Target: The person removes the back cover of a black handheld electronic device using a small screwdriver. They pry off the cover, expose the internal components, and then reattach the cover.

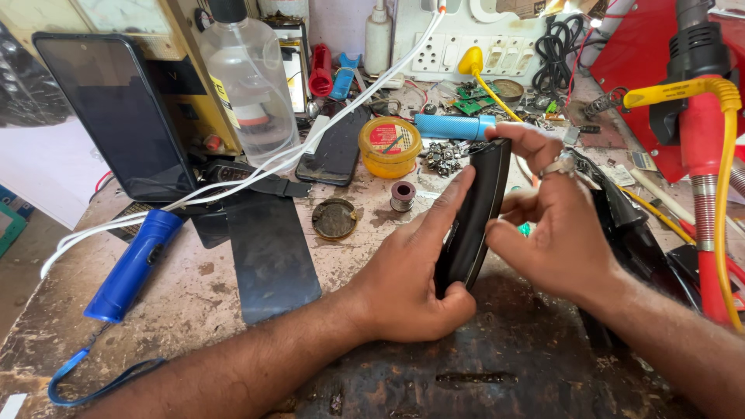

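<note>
A black phone [475, 213] is held on edge above the middle of the workbench [194, 287], gripped between both hands. It is clasped from the nine o'clock side by the left hand [415, 271], and from three o'clock by the right hand [555, 225]. A blue torch [132, 264] lies well apart at nine o'clock, a yellow tin [389, 146] at eleven.

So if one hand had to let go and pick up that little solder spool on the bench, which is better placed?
Probably the left hand. The solder spool sits just beyond its extended fingers, on its side of the black phone. The right hand is behind the phone, gripping its top and far edge.
</note>
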### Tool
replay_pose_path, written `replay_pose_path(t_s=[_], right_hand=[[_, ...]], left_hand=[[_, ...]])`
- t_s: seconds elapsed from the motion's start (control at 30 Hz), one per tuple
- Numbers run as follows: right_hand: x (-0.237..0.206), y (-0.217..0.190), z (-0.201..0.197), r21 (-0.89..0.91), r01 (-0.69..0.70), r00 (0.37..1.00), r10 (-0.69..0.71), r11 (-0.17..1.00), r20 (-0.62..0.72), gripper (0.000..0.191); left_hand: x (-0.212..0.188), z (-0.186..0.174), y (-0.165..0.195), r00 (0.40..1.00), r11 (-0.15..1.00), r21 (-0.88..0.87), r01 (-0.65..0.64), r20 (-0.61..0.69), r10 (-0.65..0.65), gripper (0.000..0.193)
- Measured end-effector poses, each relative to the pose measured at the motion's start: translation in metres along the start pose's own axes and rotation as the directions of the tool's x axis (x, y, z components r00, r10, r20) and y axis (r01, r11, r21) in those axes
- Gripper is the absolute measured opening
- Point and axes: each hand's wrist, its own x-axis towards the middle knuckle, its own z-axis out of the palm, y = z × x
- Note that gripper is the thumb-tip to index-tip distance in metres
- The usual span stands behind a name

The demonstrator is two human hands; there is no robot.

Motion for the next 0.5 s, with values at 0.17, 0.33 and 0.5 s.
replay_pose_path(t_s=[0.17,0.33,0.5], right_hand=[[0.006,-0.001,-0.008,0.04,-0.001,0.999,0.003,0.999,-0.044,0.063],[0.007,0.007,-0.015,0.151,0.009,0.995,0.007,0.989,-0.102,0.043],[0.007,0.018,-0.019,0.234,0.053,0.991,-0.022,0.971,-0.132,0.03]], left_hand=[[0.0,0.001,0.001,0.995,0.994,0.05,-0.094,-0.01,0.095,0.107],[-0.001,0.004,0.0,0.994,0.989,0.092,-0.113,0.008,0.113,0.106],[0.0,0.003,0.001,0.996,0.985,0.152,-0.083,0.02,0.081,0.106]])
